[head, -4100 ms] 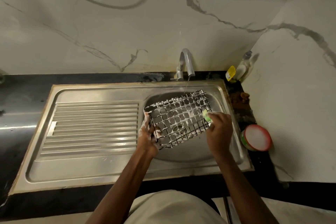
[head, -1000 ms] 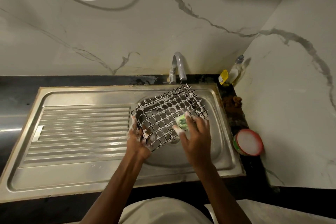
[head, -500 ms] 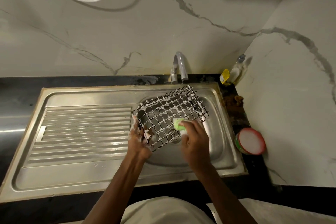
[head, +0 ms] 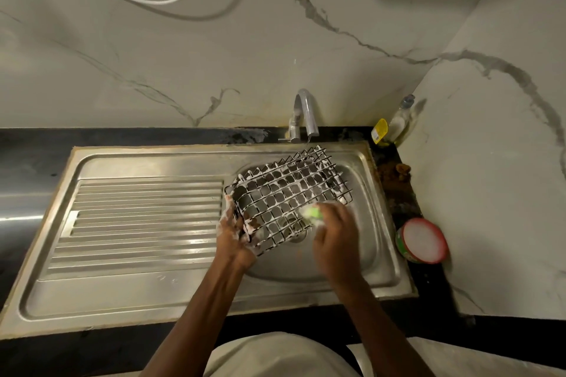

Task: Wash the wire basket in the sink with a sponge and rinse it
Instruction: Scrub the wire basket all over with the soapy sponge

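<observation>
Soapy wire basket [head: 288,196] being scrubbed over the sink [head: 364,254] bowl

The basket is held tilted above the bowl, covered in white suds, with its far corner right under the tap [head: 304,115], where a thin trickle of water can be seen. Its near-left edge is gripped by the left hand [head: 234,232], fingers curled round the wire and coated in foam. A green sponge [head: 312,213] is pinched in the fingers of the right hand [head: 335,239] and pressed against the basket's near-right side. On the black counter [head: 401,205] to the right, a round tub [head: 422,240] with a red rim is parked, and 1 clear bottle [head: 398,125] with a yellow label is tucked in the corner.
</observation>
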`<state>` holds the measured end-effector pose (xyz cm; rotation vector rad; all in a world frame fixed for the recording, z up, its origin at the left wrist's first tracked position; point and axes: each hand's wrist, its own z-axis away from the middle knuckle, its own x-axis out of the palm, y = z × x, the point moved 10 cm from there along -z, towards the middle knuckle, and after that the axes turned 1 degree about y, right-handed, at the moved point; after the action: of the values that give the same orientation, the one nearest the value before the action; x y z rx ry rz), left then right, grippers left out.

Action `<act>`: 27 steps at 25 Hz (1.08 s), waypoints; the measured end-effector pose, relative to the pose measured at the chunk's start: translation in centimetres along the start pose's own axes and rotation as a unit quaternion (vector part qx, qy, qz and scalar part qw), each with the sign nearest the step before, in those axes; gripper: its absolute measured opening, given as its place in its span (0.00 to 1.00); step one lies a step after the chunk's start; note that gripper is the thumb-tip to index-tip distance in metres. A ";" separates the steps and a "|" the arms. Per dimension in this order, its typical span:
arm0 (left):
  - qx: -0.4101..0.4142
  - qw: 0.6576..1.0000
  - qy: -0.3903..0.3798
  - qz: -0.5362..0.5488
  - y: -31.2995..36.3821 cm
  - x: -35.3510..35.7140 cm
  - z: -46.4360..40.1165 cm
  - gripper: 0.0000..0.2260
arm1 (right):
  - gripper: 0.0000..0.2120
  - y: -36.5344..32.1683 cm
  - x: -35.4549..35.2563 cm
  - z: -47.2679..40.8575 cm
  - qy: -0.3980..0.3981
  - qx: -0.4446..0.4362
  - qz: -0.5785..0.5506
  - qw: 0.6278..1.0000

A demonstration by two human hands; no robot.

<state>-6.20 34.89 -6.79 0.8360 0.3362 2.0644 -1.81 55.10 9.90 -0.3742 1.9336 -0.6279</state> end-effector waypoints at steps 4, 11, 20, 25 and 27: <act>0.006 1.000 -0.016 0.004 -0.4 -0.5 -0.3 0.20 | 0.14 8.3 -3.3 -3.4 0.027 0.180 0.067 0.981; 0.037 0.997 -0.057 -0.036 1.1 1.6 1.6 0.18 | 0.17 12.8 -1.2 -4.7 -0.078 0.332 -0.230 0.912; 0.118 0.983 -0.039 -0.136 3.4 0.5 2.9 0.24 | 0.13 11.6 1.1 -3.1 -0.044 0.420 -0.572 0.704; 0.141 0.932 -0.138 -0.304 2.6 0.6 2.7 0.35 | 0.14 11.2 0.6 -2.7 -0.031 0.393 -0.562 0.727; 0.150 0.909 -0.160 -0.354 2.3 1.7 3.2 0.27 | 0.14 10.8 0.1 -2.6 -0.037 0.382 -0.546 0.744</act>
<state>-6.17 34.70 -2.44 1.0292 0.6722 1.1918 -4.03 64.55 4.41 -0.9658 1.0337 -2.0299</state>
